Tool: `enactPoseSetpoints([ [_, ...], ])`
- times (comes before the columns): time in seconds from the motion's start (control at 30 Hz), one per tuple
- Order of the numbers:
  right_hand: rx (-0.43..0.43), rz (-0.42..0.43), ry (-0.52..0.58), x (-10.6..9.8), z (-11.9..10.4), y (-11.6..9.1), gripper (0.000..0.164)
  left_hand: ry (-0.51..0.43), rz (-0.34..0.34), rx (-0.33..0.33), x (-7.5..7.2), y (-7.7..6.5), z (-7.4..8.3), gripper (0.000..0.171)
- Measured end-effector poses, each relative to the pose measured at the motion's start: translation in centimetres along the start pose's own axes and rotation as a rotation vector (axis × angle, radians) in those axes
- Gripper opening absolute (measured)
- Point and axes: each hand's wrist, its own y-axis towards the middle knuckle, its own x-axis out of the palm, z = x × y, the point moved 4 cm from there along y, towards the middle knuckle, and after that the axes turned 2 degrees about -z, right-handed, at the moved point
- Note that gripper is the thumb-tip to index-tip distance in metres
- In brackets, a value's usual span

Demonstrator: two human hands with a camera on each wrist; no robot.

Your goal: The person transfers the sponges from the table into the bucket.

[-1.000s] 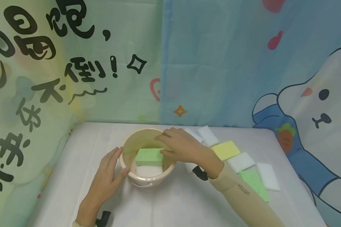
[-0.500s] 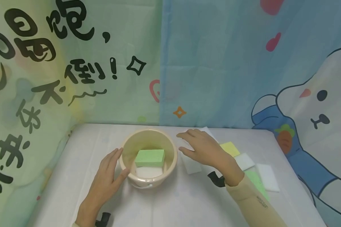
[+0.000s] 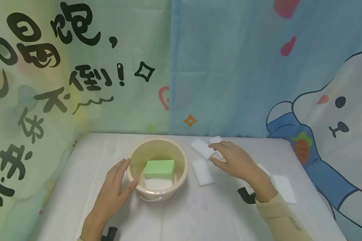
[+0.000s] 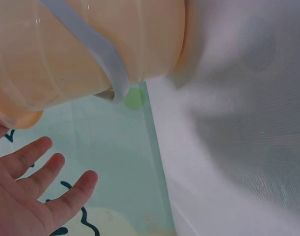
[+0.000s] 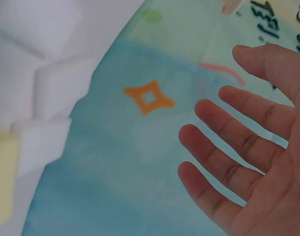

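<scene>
A cream bucket [image 3: 132, 174] stands left of the table's middle. Inside it a green sponge block [image 3: 159, 169] lies on top of a white sponge [image 3: 158, 183]. My left hand [image 3: 111, 190] rests at the bucket's left rim, fingers straight and spread. In the left wrist view those fingers [image 4: 39, 167] sit near the bucket's rim. My right hand [image 3: 235, 160] hovers over the sponges to the right, and the right wrist view shows its fingers [image 5: 223, 147] spread with nothing held. Beneath and beside it lie white sponges, one [image 3: 202, 172] nearest the bucket and another [image 3: 202, 148] behind it.
Another white sponge [image 3: 283, 189] lies farther right, partly behind the right forearm. A yellow sponge [image 5: 2, 177] shows at the left edge of the right wrist view. The bucket's grey handle [image 4: 100, 49] hangs down its side. A printed curtain [image 3: 217, 83] stands behind the table.
My right hand has left the bucket, where it was at the green sponge, and moved right over the loose sponges. The left hand stays at the rim.
</scene>
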Motion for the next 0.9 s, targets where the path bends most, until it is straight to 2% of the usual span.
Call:
enactPoseSetpoints([
  [0.3,0.092,-0.038,0.019,0.4,3.9,-2.0,0.045,0.003,0.005,0.010,-0.1,0.0,0.1,0.072],
  [0.5,0.105,-0.055,0.033,1.1,6.2,-3.0,0.045,0.001,0.007,0.006,0.0,-0.1,0.0,0.072],
  [0.67,0.118,-0.072,0.028,1.9,8.1,-3.3,0.046,-0.006,0.002,-0.001,0.0,-0.1,-0.1,0.072],
  [0.9,0.204,-0.141,0.045,3.8,10.7,-3.4,0.052,-0.006,-0.001,0.004,0.0,0.0,0.0,0.071],
])
